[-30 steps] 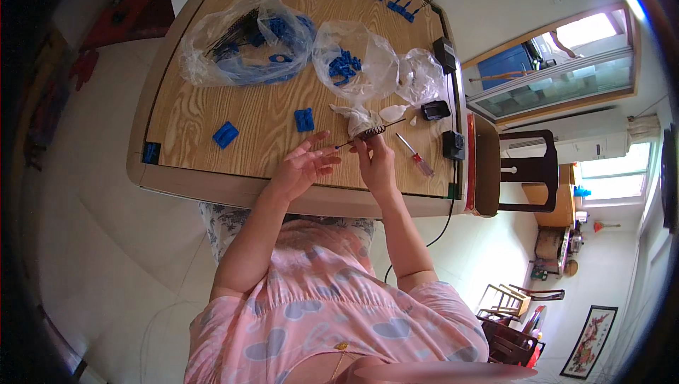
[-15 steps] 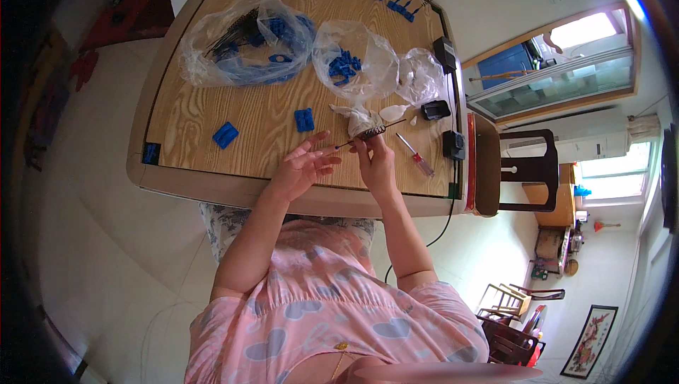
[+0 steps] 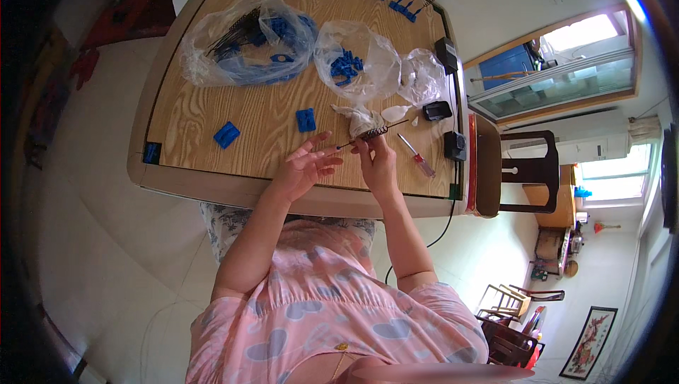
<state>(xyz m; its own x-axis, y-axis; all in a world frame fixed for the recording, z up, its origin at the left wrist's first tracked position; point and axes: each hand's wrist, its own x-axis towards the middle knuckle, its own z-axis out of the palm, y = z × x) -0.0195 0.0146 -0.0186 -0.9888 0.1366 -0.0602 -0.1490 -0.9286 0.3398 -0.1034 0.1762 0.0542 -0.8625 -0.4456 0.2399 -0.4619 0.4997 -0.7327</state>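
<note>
My right hand [image 3: 380,166] pinches a black coiled wire [image 3: 376,131], a thin rod with a spring-like coil along it. One straight end runs up to the right; the other points at my left hand [image 3: 303,172], with a small dark blue tip. That hand is palm up with its fingers spread, close to the tip; whether they touch, I cannot make out. Beyond my hands lies a blue plastic piece [image 3: 305,120], and farther left a second blue plastic piece [image 3: 226,134]. A screwdriver [image 3: 419,158] with a red and clear handle rests to the right of my right hand.
Across the wooden table [image 3: 262,108] sit a clear bag of black wires and blue parts [image 3: 247,44], a bag of small blue pieces [image 3: 353,51] and a crumpled bag [image 3: 421,76]. Several blue-based coiled wires [image 3: 403,10] line the far edge. Black boxes [image 3: 455,146] stand at right.
Both hands and the coiled wire keep nearly the same pose. The view has shifted very slightly.
</note>
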